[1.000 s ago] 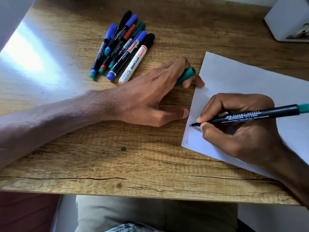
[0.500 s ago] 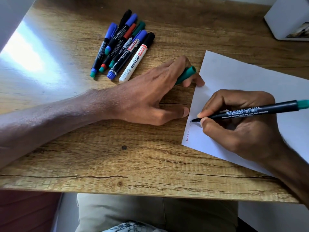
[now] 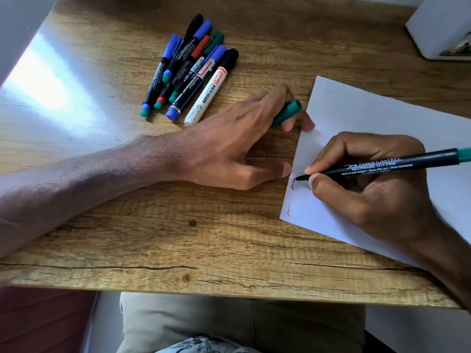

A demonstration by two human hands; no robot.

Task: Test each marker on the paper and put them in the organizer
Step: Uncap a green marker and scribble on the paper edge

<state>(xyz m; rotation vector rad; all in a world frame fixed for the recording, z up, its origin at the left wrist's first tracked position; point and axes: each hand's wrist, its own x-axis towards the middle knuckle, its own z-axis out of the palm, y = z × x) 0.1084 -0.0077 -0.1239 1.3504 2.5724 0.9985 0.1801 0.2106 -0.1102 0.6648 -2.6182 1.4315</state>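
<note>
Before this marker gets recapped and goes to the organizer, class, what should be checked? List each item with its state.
1. The marker writes: ok, dark squiggle at its tip on the paper.
2. Cap ready: ok, left hand holds the green cap.
3. Hold on the marker: ok, right hand pinches it near the tip.
4. Organizer within reach: cannot tell, only a white box corner shows.
5. All markers tested: not ok, a pile of capped markers lies on the table.

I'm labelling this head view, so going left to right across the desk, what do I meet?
Pile of markers → left hand → green cap it holds → right hand gripping the black marker → white box.
</note>
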